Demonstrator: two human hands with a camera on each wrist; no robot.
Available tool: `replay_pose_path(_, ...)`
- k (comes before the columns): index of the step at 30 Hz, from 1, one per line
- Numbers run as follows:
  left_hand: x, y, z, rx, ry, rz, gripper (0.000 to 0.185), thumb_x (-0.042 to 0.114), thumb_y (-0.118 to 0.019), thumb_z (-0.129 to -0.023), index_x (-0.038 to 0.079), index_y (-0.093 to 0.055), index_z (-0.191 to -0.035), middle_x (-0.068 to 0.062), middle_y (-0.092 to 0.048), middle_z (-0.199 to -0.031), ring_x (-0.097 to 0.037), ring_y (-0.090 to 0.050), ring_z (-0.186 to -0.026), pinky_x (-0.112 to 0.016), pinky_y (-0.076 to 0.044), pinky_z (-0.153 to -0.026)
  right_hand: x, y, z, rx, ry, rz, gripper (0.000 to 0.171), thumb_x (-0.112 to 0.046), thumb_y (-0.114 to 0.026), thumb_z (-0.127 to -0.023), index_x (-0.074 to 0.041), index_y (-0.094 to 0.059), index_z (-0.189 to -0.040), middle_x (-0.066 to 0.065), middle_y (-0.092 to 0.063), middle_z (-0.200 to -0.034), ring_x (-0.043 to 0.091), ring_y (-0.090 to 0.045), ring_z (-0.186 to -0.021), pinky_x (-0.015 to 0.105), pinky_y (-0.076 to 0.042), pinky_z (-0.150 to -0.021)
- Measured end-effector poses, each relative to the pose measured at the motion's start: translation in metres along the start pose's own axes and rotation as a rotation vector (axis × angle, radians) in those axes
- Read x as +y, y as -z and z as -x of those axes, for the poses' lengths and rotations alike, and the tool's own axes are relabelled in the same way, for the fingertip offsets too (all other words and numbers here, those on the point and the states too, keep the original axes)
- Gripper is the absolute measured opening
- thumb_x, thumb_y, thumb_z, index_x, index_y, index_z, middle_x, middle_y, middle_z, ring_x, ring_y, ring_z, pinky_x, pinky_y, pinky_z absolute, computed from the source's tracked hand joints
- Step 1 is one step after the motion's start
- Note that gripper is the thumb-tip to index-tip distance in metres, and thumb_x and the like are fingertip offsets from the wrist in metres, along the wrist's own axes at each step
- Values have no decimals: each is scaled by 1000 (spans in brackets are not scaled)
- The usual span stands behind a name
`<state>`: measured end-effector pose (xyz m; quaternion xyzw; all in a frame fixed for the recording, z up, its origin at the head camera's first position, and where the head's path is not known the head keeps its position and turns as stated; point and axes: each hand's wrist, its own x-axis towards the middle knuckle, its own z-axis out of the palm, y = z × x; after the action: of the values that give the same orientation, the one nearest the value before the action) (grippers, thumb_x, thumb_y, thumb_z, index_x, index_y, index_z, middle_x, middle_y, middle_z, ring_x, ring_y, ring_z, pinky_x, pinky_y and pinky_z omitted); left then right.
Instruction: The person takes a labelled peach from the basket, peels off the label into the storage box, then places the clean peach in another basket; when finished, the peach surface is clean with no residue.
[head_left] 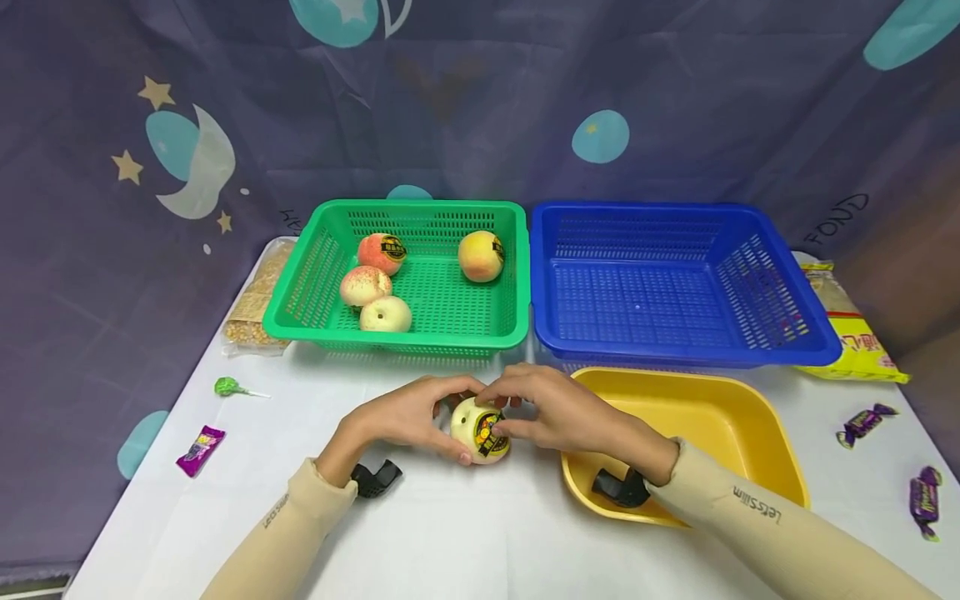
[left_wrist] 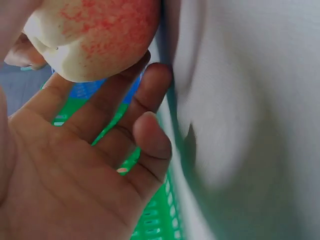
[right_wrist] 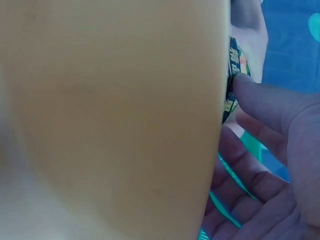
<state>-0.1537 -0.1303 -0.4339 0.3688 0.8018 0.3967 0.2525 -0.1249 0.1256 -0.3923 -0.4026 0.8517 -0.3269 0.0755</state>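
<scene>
A pale peach (head_left: 463,429) with a black and yellow label (head_left: 491,433) is at the middle front, held between two hands. My left hand (head_left: 405,414) grips its left side, thumb low and fingers curved behind. From the right, my right hand (head_left: 551,406) pinches it, with the thumb on the label and the index finger on top. The left wrist view shows the peach's red-flecked side (left_wrist: 107,37) above the palm. In the right wrist view the thumb presses the label (right_wrist: 233,85), and a yellow wall hides most of the fruit.
Behind stand a green basket (head_left: 420,340) holding several peaches and a blue basket (head_left: 630,300). A yellow basin (head_left: 697,408) sits under the right forearm. Left lie a lollipop (head_left: 227,387), purple-wrapped candy (head_left: 201,450) and a grain bag (head_left: 258,304); right, a yellow snack bag (head_left: 858,342) and wrapped candies (head_left: 862,423).
</scene>
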Motion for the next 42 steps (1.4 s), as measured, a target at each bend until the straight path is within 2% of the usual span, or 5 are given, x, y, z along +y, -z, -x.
replay_pose_path(12,-9,-5,-7,-30,-25,79,54,33,-93,-73,28,-65,-119,13,-69,-110,-20,-55,-85,-25,-40,-68,-9,4,-9,-61,140,54,22,-17,-74,-94,-19,-79,-115,-4,-63,-99,9,-55,-92,24,-49,-82)
replay_pose_path(22,-7,-6,-6,-40,21,79,55,35,-94,-72,29,-65,-119,13,-66,-102,-20,-55,-83,-21,-43,-69,-18,3,-17,-94,132,145,6,-17,-75,-93,-22,-79,-94,-9,-63,-90,9,-58,-86,21,-50,-76)
replay_pose_path(33,-9,-4,-3,-29,32,93,48,35,-93,-73,29,-65,-111,11,-65,-98,-16,-55,-85,-24,-45,-71,-29,8,-21,-128,189,258,15,-12,-76,-90,-21,-67,-82,-12,-59,-82,6,-51,-80,19,-45,-71)
replay_pose_path(38,-11,-3,-3,-47,9,121,59,33,-93,-73,35,-64,-124,15,-68,-115,-10,-60,-100,-26,-44,-73,-23,11,-12,-63,233,204,11,-12,-75,-92,-20,-71,-86,-14,-66,-82,10,-55,-80,19,-45,-73)
replay_pose_path(42,-14,-1,-3,-43,-7,138,68,29,-94,-71,34,-62,-131,13,-68,-122,-10,-60,-103,-26,-44,-73,-12,16,-3,11,209,46,8,-13,-71,-96,-19,-74,-92,-12,-71,-90,11,-60,-87,24,-51,-81)
